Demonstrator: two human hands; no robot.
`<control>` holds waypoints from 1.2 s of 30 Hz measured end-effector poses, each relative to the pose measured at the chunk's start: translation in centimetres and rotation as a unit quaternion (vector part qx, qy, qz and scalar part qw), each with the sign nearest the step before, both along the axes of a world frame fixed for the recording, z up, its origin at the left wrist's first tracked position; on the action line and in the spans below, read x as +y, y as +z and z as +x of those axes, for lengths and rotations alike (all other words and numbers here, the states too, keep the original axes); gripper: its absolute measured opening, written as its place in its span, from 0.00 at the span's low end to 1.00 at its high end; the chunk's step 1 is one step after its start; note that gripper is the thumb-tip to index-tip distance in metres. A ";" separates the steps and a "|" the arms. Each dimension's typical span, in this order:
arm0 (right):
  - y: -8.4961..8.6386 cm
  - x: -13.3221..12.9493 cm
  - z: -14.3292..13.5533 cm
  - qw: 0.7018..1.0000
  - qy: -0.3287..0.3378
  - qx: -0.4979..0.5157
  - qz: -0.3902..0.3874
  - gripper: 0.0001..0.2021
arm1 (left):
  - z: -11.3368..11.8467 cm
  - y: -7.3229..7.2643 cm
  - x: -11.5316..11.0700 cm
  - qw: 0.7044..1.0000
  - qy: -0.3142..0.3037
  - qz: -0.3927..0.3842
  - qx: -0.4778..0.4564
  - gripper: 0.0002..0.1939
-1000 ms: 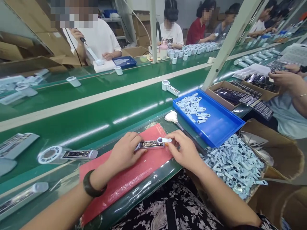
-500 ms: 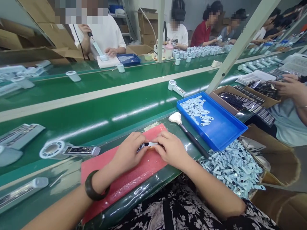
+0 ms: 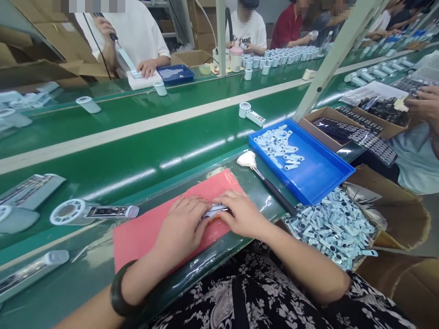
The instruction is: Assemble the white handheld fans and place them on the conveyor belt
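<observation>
Over a red mat (image 3: 137, 237), my left hand (image 3: 183, 224) and my right hand (image 3: 240, 212) face each other. Between them is a small light-coloured part (image 3: 216, 210) with a dark edge, gripped at its two ends by my fingers and thumbs. Much of the part is hidden under the fingers. A dark bangle circles my left wrist. Left of the mat lies a pale blue fan-shaped device (image 3: 92, 212) with its circuit board exposed.
A blue tray (image 3: 318, 176) of small pieces stands at the right, beside a black-handled tool (image 3: 274, 192). Below it, a box holds many pale parts (image 3: 332, 228). More devices lie on the green belt (image 3: 137, 146). Other people work across it and at the right.
The view has shifted a little. My fingers have flattened over the small part, which now shows more of its light face. Across the belt, a person's hands have moved slightly.
</observation>
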State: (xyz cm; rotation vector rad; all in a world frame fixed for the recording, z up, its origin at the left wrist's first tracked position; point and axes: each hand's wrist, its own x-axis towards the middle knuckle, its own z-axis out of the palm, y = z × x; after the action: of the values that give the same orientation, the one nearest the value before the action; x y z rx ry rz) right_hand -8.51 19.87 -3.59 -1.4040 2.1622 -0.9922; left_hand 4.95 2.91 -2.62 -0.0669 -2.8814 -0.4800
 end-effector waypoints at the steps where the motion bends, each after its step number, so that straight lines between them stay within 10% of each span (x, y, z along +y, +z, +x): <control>1: 0.0 -0.1 0.0 1.000 -0.006 0.005 0.002 0.15 | -0.1 0.0 0.1 1.000 0.007 0.002 -0.006 0.09; 12: 0.4 3.1 -0.9 0.990 -0.077 -0.007 -0.119 0.19 | -1.1 2.1 -2.9 0.981 -0.060 -0.185 0.006 0.10; 20: 1.7 11.5 -10.6 0.913 -0.357 0.193 0.039 0.11 | -15.5 4.6 -15.1 0.959 0.001 -0.276 0.064 0.23; 25: 0.3 11.8 -14.5 0.899 -0.315 0.236 0.194 0.15 | -21.1 3.2 -16.8 0.982 0.021 -0.184 -0.049 0.28; 29: -1.2 11.8 -16.0 0.891 -0.293 0.272 0.214 0.13 | -16.9 3.8 -18.7 0.980 0.030 -0.186 -0.067 0.29; 36: -1.5 12.8 -16.6 0.889 -0.313 0.277 0.189 0.15 | 5.2 3.1 -23.3 0.968 0.064 -0.170 -0.172 0.39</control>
State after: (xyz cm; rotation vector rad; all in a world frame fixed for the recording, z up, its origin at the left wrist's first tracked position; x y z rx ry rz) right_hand -25.07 32.62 -5.05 -0.8667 3.1332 -0.2922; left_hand 10.15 -20.40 0.45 0.1629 -3.2499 0.0379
